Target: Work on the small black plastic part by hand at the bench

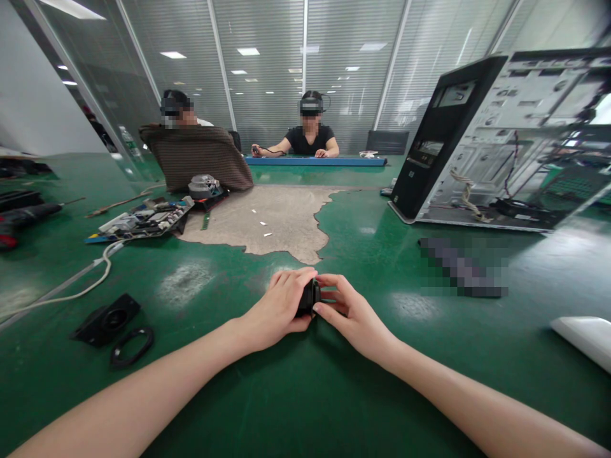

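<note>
A small black block-like part (308,300) is held just above or on the green table, mostly covered by my fingers, so its kind cannot be made out. My left hand (281,302) wraps over its left side and top, thumb underneath. On the opposite side, the bent fingers and thumb of my right hand (351,312) pinch its right edge. To the left lie a black housing with a round opening (109,319), which looks like a small speaker, and a black ring-shaped frame (132,346).
A circuit board (147,218) and a grey cable (102,273) are on the left, with a drill (28,216) beyond. An open computer case (434,140) stands at right. A pixelated dark strip (463,270) lies before it. Two people sit across the table (372,394).
</note>
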Motion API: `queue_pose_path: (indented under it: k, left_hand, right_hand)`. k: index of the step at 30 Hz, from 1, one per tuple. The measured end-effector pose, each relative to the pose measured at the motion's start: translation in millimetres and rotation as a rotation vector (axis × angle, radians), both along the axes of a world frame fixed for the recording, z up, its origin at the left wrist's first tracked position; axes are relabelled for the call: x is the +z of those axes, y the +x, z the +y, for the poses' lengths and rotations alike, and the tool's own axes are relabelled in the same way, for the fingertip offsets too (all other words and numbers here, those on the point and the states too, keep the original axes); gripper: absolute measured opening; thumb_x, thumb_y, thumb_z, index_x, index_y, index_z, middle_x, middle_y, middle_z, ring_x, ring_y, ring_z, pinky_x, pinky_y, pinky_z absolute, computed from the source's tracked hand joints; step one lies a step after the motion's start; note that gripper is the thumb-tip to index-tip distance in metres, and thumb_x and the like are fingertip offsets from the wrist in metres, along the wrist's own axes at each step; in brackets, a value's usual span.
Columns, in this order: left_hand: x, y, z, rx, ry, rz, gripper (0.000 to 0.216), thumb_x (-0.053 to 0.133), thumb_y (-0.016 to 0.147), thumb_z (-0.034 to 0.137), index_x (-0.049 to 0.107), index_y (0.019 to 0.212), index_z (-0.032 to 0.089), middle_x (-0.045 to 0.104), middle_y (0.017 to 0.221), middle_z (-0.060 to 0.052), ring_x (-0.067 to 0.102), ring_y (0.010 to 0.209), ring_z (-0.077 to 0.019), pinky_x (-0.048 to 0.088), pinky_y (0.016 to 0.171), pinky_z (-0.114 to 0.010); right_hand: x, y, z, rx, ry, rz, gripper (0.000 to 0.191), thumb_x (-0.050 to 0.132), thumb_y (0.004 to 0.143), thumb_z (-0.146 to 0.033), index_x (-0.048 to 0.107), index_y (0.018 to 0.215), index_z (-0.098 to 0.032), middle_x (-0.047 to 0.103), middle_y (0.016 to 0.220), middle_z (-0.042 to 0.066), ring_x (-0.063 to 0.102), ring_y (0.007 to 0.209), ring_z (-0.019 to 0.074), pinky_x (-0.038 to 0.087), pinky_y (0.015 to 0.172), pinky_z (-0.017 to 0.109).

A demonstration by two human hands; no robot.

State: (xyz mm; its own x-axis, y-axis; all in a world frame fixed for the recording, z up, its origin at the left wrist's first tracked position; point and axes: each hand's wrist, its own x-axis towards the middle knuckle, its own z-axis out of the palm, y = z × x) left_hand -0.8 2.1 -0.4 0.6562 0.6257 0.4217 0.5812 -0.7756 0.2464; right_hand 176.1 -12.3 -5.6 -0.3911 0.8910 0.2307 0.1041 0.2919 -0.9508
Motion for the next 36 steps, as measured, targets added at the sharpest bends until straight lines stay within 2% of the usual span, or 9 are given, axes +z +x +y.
queue_pose_path:
  k: [3, 10, 16, 22, 26, 31, 36]
  left_hand:
    - [0.9, -0.6, -0.9, -0.003, -0.009, 0.001, 0.068, 0.057, 0.072, 0.015, 0.017, 0.127, 0.018, 0.039, 0.125, -0.013, 0.038, 0.113, -0.0251, 0.029, 0.095, -0.044]
    - [0.9, -0.2, -0.3, -0.007, 0.008, -0.023, 0.067, 0.056, 0.072, 0.015, 0.017, 0.127, 0.02, 0.042, 0.12, -0.012, 0.041, 0.11, -0.0259, 0.031, 0.093, -0.045]
    - [0.3, -0.3, -0.2, -0.002, 0.002, -0.01, 0.067, 0.057, 0.072, 0.016, 0.018, 0.127, 0.019, 0.042, 0.121, -0.013, 0.04, 0.11, -0.0259, 0.03, 0.093, -0.045]
    - [1.5, -0.3, -0.6, -0.001, -0.003, -0.004, 0.067, 0.057, 0.071, 0.015, 0.019, 0.126, 0.018, 0.042, 0.122, -0.013, 0.04, 0.11, -0.0257, 0.03, 0.093, -0.044]
    - [1.3, -0.1, -0.8, 0.002, 0.004, -0.015, 0.065, 0.056, 0.073, 0.017, 0.018, 0.127, 0.02, 0.043, 0.121, -0.012, 0.041, 0.109, -0.0261, 0.031, 0.092, -0.046]
    - [0.9, -0.2, -0.7, 0.001, 0.005, -0.01, 0.065, 0.056, 0.074, 0.017, 0.018, 0.127, 0.02, 0.042, 0.121, -0.012, 0.041, 0.11, -0.0261, 0.031, 0.093, -0.045]
    - [1.1, -0.7, -0.5, -0.004, 0.003, -0.01, 0.068, 0.057, 0.071, 0.015, 0.018, 0.127, 0.018, 0.042, 0.121, -0.013, 0.04, 0.11, -0.0257, 0.03, 0.093, -0.045]
  right_hand:
    - [-0.7, 0.5, -0.7, 0.012, 0.02, -0.02, 0.031, 0.052, 0.079, -0.018, 0.043, 0.108, -0.024, 0.05, 0.109, 0.005, 0.055, 0.1, 0.0164, 0.051, 0.085, 0.034]
    - [-0.7, 0.6, -1.1, -0.005, 0.071, -0.016, 0.018, 0.052, 0.08, -0.021, 0.048, 0.097, -0.023, 0.053, 0.1, 0.002, 0.056, 0.098, 0.0154, 0.05, 0.086, 0.033]
    - [1.0, 0.9, -0.6, -0.011, 0.011, -0.033, 0.03, 0.053, 0.079, -0.019, 0.044, 0.108, -0.023, 0.052, 0.108, 0.005, 0.056, 0.1, 0.0164, 0.05, 0.086, 0.034]
    - [1.5, 0.6, -2.0, 0.032, 0.039, 0.007, 0.025, 0.054, 0.078, -0.018, 0.046, 0.102, -0.023, 0.053, 0.104, 0.002, 0.057, 0.099, 0.015, 0.048, 0.09, 0.034]
    - [2.1, 0.6, -1.2, 0.003, 0.021, 0.0, 0.019, 0.052, 0.08, -0.02, 0.047, 0.099, -0.022, 0.055, 0.099, 0.002, 0.058, 0.095, 0.0151, 0.05, 0.085, 0.034]
    - [1.6, 0.6, 0.0, -0.016, 0.025, -0.037, 0.031, 0.051, 0.08, -0.018, 0.044, 0.11, -0.023, 0.052, 0.11, 0.005, 0.055, 0.101, 0.0164, 0.049, 0.087, 0.035]
    - [0.2, 0.8, -2.5, 0.026, 0.075, -0.028, 0.03, 0.053, 0.078, -0.015, 0.045, 0.106, -0.023, 0.05, 0.108, 0.004, 0.053, 0.105, 0.0168, 0.048, 0.089, 0.034]
